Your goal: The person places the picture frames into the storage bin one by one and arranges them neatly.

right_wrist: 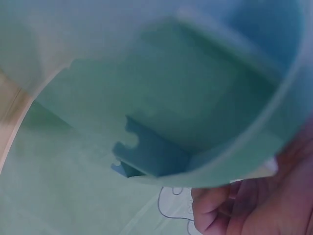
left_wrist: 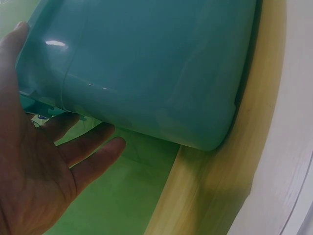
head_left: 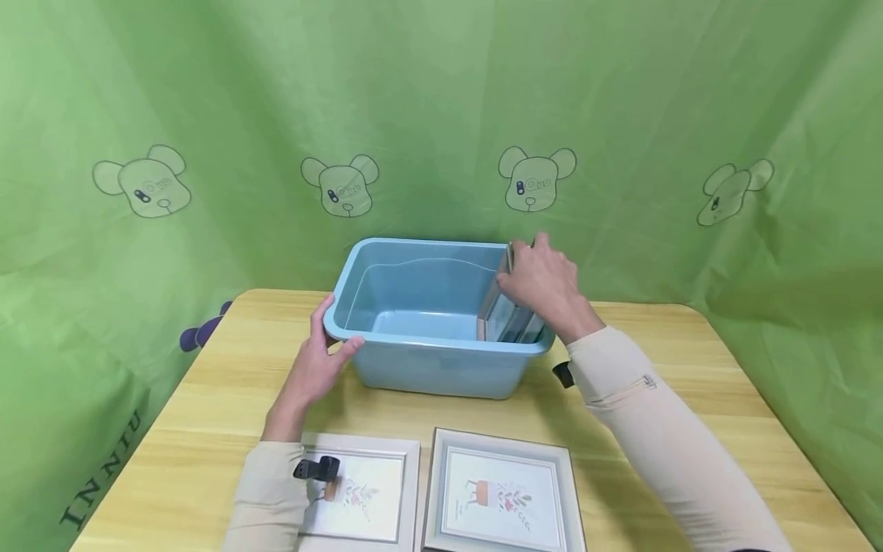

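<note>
A light blue plastic tub (head_left: pixel 428 368) stands on the table. My left hand (head_left: pixel 320 364) holds its front left corner, thumb on the front rim and fingers along the left side; in the left wrist view these fingers (left_wrist: pixel 95 164) reach out under the rim. At the tub's right end my right hand (head_left: pixel 545 280) grips the top of a picture frame (head_left: pixel 493 307) that stands on edge inside. Beside it are more frame-like edges, partly hidden by the hand. The right wrist view shows the tub's outer wall (right_wrist: pixel 195 98) and curled fingers (right_wrist: pixel 210 205) at its rim.
Two pale picture frames with flower prints lie flat at the table's near edge, a left one (head_left: pixel 410 491) partly under my left forearm and a right one (head_left: pixel 507 491). Green cloth (head_left: pixel 441 115) hangs behind the wooden table (head_left: pixel 662 368).
</note>
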### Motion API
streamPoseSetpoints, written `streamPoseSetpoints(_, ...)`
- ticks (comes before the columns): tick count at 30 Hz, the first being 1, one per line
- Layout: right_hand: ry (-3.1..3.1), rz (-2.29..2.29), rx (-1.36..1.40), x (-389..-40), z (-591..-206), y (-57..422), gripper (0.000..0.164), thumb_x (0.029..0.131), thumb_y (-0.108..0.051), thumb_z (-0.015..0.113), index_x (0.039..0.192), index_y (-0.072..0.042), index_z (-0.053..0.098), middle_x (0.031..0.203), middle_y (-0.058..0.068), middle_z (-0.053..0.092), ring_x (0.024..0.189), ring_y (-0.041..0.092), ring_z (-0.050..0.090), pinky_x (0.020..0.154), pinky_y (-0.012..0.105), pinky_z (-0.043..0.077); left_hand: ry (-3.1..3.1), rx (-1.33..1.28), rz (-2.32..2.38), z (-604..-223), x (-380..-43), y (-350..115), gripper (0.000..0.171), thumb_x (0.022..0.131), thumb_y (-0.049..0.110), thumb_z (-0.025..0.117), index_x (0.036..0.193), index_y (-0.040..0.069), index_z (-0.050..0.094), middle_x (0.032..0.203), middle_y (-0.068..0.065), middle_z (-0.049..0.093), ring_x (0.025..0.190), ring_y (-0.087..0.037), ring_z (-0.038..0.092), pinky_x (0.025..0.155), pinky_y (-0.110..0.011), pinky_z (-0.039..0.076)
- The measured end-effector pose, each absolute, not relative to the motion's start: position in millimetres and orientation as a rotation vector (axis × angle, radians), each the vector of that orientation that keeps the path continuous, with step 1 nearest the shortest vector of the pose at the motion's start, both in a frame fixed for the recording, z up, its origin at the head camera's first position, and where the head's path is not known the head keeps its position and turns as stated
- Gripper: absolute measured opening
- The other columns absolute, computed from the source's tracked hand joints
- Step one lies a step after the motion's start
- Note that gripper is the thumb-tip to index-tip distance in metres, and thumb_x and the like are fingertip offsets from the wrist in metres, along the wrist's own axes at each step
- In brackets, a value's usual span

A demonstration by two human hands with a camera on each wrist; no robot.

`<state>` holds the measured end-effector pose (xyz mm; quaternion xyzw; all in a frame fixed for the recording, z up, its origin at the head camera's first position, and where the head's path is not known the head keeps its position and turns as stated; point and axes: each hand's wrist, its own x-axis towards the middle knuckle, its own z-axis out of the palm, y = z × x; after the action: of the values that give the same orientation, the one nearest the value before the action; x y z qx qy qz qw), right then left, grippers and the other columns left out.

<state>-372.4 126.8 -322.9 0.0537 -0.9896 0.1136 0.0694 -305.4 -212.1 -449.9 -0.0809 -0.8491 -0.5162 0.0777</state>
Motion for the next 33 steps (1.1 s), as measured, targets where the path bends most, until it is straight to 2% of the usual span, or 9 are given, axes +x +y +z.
streamPoseSetpoints(5, -2.93, 0.321, 0.217, -356, -326, 128, 0.056, 0.088, -0.032, 0.059, 0.137, -0.007, 0.05, 0.116, 0.021, 0.048, 0.085, 0.032, 0.052, 0.058, 0.043, 0.049, -2.546, -0.239, -1.551, -450, -306, -213, 0.084, 0.093, 0.039, 0.063, 0.154, 0.034, 0.005, 0.145, -0.027, 0.045, 0.132, -0.04, 0.048, 0.113, -0.054, 0.035)
streamPoseSetpoints(12, -2.86, 0.307, 0.264, -333, -333, 130, 0.056, 0.089, -0.034, 0.058, 0.139, -0.01, 0.049, 0.114, 0.019, 0.05, 0.086, 0.031, 0.049, 0.05, 0.038, 0.045, -2.561, -0.227, -1.577, -450, -307, -212, 0.085, 0.094, 0.029, 0.063, 0.156, 0.023, 0.004, 0.145, -0.031, 0.042, 0.132, -0.043, 0.046, 0.113, -0.055, 0.034)
streamPoseSetpoints(14, -2.84, 0.317, 0.278, -327, -336, 131, 0.057, 0.089, -0.033, 0.058, 0.14, -0.01, 0.048, 0.114, 0.019, 0.05, 0.088, 0.031, 0.049, 0.05, 0.037, 0.045, -2.563, -0.226, -1.577, -450, -307, -212, 0.085, 0.094, 0.03, 0.063, 0.156, 0.023, 0.004, 0.145, -0.031, 0.042, 0.133, -0.043, 0.046, 0.113, -0.055, 0.034)
streamPoseSetpoints(21, -2.757, 0.371, 0.312, -307, -342, 135, 0.058, 0.087, -0.034, 0.061, 0.14, -0.014, 0.049, 0.114, 0.016, 0.052, 0.093, 0.031, 0.049, 0.051, 0.035, 0.044, -2.552, -0.235, -1.559, -449, -305, -211, 0.084, 0.093, 0.039, 0.063, 0.154, 0.034, 0.005, 0.146, -0.026, 0.044, 0.132, -0.039, 0.048, 0.113, -0.053, 0.035)
streamPoseSetpoints(25, -2.711, 0.384, 0.346, -296, -346, 137, 0.058, 0.086, -0.032, 0.064, 0.139, -0.014, 0.049, 0.112, 0.017, 0.052, 0.091, 0.031, 0.048, 0.05, 0.032, 0.041, -2.544, -0.248, -1.561, -448, -305, -211, 0.085, 0.093, 0.039, 0.063, 0.155, 0.032, 0.005, 0.146, -0.026, 0.044, 0.132, -0.039, 0.048, 0.113, -0.053, 0.036)
streamPoseSetpoints(28, -2.685, 0.404, 0.369, -287, -350, 139, 0.061, 0.085, -0.031, 0.066, 0.141, -0.014, 0.047, 0.113, 0.018, 0.052, 0.09, 0.031, 0.047, 0.052, 0.031, 0.04, -2.564, -0.242, -1.562, -435, -297, -207, 0.085, 0.094, 0.033, 0.062, 0.155, 0.024, 0.005, 0.145, -0.029, 0.043, 0.132, -0.041, 0.047, 0.113, -0.054, 0.035)
streamPoseSetpoints(33, -2.609, 0.428, 0.406, -275, -358, 143, 0.068, 0.082, -0.028, 0.069, 0.144, -0.015, 0.044, 0.115, 0.019, 0.052, 0.09, 0.03, 0.046, 0.059, 0.033, 0.041, -2.555, -0.246, -1.559, -439, -298, -208, 0.084, 0.094, 0.035, 0.062, 0.155, 0.029, 0.005, 0.145, -0.029, 0.043, 0.132, -0.041, 0.047, 0.113, -0.053, 0.035)
